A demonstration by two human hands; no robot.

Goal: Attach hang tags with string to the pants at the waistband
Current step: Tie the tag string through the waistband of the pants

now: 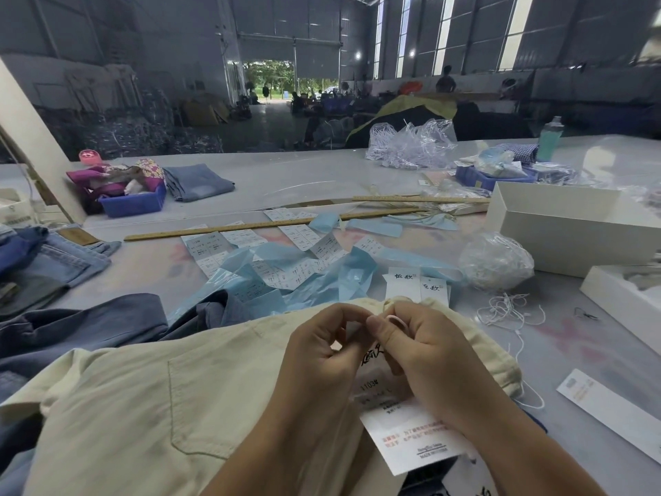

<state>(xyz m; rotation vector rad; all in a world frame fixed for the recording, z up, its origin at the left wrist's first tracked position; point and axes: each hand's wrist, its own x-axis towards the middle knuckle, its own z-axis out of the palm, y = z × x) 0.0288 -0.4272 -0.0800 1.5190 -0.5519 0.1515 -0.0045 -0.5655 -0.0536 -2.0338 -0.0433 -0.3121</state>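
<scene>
**Cream pants under both hands, tag at the waistband edge**

Cream pants (150, 381) are spread across the near tabletop (322, 173), the long axis running from lower left to the waistband at upper right, where the cloth bunches just beyond the fingertips. A back pocket is seen to the left of the hands, so the waistband end lies ahead and slightly right; the right hand (422, 349) is judged nearer to it.

A white hang tag (411, 438) lies on the pants beneath the wrists, its long axis pointing away from the body toward the pinch point. Two more tags (415, 286) stand just past the waistband.

Both hands are closed in a pinch, fingertips meeting between them. The left hand (322, 349) is curled toward the right thumb. What is pinched is too fine to be made out; string is presumed, and a pale loop shows over the right forefinger. Loose string (508, 311) lies well to the right.
</scene>
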